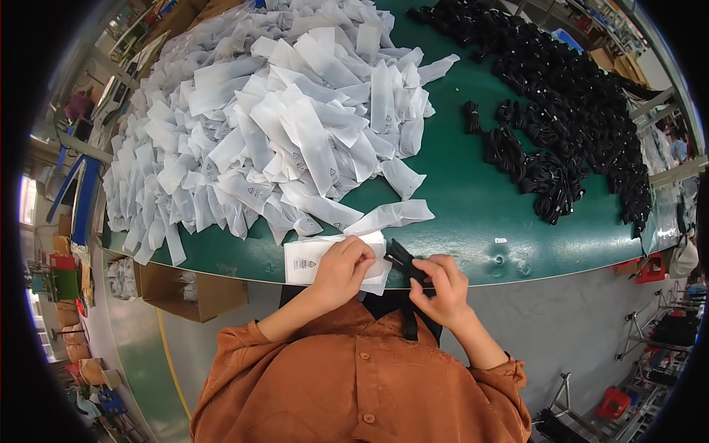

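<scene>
A stack of flat white translucent bags [299,264] with small dark print lies at the table's near edge. Over its right part is my left hand [341,272], fingers curled and pinched at the mouth of the top bag; the fingertips are partly hidden. Just to the right, my right hand [444,288] grips a folded black cable bundle [401,258] between thumb and fingers. The bundle's far end points toward the bag opening, close to my left fingertips. Whether it touches the bag, I cannot tell.
A large heap of filled white bags [288,125] covers the table's left and middle. Many black cable bundles [569,111] are piled at the right on the green tabletop [458,199]. Below the left edge stands an open cardboard box [214,299]. A red stool [613,403] is at lower right.
</scene>
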`<action>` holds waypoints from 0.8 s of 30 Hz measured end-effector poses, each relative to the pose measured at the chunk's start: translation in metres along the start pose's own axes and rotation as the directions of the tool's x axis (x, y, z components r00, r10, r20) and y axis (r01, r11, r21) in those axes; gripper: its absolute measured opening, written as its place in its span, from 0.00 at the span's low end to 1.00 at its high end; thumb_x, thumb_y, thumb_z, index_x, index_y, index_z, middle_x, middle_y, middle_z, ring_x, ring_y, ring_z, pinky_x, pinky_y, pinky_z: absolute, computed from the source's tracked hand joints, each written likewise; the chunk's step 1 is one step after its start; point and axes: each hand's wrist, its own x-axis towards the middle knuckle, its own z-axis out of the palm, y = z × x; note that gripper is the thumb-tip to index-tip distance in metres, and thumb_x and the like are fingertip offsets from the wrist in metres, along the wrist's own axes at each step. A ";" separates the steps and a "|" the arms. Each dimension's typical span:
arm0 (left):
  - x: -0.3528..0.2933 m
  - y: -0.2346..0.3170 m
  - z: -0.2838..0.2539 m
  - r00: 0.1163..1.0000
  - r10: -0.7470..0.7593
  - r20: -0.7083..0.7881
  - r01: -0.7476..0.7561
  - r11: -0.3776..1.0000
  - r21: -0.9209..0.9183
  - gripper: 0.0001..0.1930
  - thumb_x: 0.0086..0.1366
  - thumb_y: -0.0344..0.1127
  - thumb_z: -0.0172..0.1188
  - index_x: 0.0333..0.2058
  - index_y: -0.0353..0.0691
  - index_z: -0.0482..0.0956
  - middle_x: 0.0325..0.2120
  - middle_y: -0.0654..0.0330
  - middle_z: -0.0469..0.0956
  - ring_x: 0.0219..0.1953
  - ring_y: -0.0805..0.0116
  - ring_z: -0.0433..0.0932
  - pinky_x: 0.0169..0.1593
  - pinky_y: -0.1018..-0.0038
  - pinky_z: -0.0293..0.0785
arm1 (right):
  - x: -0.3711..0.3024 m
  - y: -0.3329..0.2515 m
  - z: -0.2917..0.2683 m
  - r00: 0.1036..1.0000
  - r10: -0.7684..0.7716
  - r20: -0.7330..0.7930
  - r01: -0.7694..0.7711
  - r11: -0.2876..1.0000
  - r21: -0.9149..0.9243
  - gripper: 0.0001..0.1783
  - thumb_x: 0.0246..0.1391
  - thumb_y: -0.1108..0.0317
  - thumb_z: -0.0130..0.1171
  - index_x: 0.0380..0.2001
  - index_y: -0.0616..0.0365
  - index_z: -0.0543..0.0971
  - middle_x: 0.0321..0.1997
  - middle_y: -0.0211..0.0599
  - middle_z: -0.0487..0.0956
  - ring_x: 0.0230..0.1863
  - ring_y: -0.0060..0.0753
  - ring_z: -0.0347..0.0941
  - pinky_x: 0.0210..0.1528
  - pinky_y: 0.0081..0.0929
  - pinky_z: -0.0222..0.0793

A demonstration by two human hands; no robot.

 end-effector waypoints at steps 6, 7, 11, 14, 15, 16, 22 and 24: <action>0.000 -0.001 -0.006 1.000 -0.009 0.010 0.010 0.991 -0.130 0.05 0.61 0.23 0.61 0.34 0.36 0.74 0.31 0.56 0.74 0.32 0.59 0.75 0.36 0.69 0.72 | 0.002 0.001 0.000 0.990 -0.068 0.126 0.057 0.995 0.086 0.22 0.39 0.79 0.68 0.43 0.59 0.81 0.39 0.40 0.75 0.28 0.33 0.77 0.27 0.25 0.77; 0.000 -0.001 -0.007 1.000 0.001 0.011 0.001 0.987 -0.158 0.05 0.62 0.22 0.60 0.35 0.35 0.73 0.32 0.56 0.74 0.32 0.59 0.75 0.36 0.70 0.72 | 0.004 0.000 -0.002 0.985 0.009 0.172 -0.041 0.982 0.183 0.21 0.40 0.79 0.68 0.43 0.59 0.81 0.39 0.39 0.75 0.28 0.31 0.76 0.27 0.24 0.76; -0.001 -0.001 -0.009 0.999 0.030 0.018 -0.026 0.981 -0.193 0.06 0.63 0.21 0.59 0.36 0.35 0.73 0.34 0.56 0.75 0.33 0.59 0.75 0.37 0.71 0.72 | 0.006 0.001 -0.008 0.925 0.187 0.332 -0.320 0.854 0.411 0.20 0.44 0.79 0.66 0.44 0.61 0.81 0.39 0.35 0.75 0.27 0.22 0.72 0.28 0.19 0.70; -0.001 -0.001 -0.008 0.998 0.069 0.010 -0.065 0.970 -0.233 0.06 0.63 0.21 0.60 0.37 0.35 0.74 0.34 0.56 0.75 0.35 0.59 0.76 0.38 0.70 0.73 | 0.006 0.006 -0.012 0.873 0.230 0.431 -0.428 0.785 0.448 0.17 0.48 0.79 0.63 0.45 0.63 0.81 0.39 0.32 0.74 0.27 0.16 0.70 0.31 0.15 0.66; -0.001 0.001 -0.010 0.996 0.092 0.018 -0.085 0.969 -0.234 0.06 0.62 0.21 0.60 0.37 0.36 0.74 0.35 0.55 0.75 0.36 0.58 0.76 0.39 0.69 0.73 | 0.005 0.006 -0.012 0.872 0.231 0.431 -0.429 0.784 0.448 0.17 0.48 0.79 0.63 0.45 0.63 0.81 0.39 0.32 0.74 0.27 0.16 0.70 0.31 0.15 0.66; 0.000 0.002 -0.011 0.993 0.115 0.026 -0.105 0.966 -0.237 0.06 0.62 0.21 0.60 0.37 0.36 0.74 0.35 0.55 0.75 0.37 0.57 0.76 0.41 0.69 0.73 | 0.004 0.007 -0.011 0.844 0.276 0.459 -0.498 0.719 0.484 0.16 0.50 0.79 0.62 0.45 0.64 0.81 0.39 0.31 0.73 0.28 0.15 0.69 0.32 0.15 0.64; 0.001 0.007 -0.015 0.961 0.275 -0.039 -0.276 0.961 -0.022 0.09 0.57 0.20 0.62 0.36 0.36 0.76 0.36 0.55 0.75 0.38 0.53 0.76 0.43 0.65 0.73 | -0.002 0.011 -0.009 0.793 0.342 0.503 -0.599 0.588 0.544 0.14 0.53 0.80 0.59 0.45 0.66 0.81 0.39 0.29 0.73 0.28 0.13 0.68 0.31 0.16 0.62; 0.000 0.009 -0.016 0.952 0.307 -0.020 -0.307 0.952 -0.005 0.09 0.56 0.19 0.62 0.36 0.36 0.76 0.36 0.55 0.75 0.39 0.53 0.75 0.44 0.64 0.73 | 0.000 0.010 -0.010 0.804 0.322 0.500 -0.579 0.614 0.537 0.15 0.53 0.80 0.59 0.45 0.66 0.81 0.39 0.29 0.73 0.28 0.13 0.69 0.31 0.16 0.63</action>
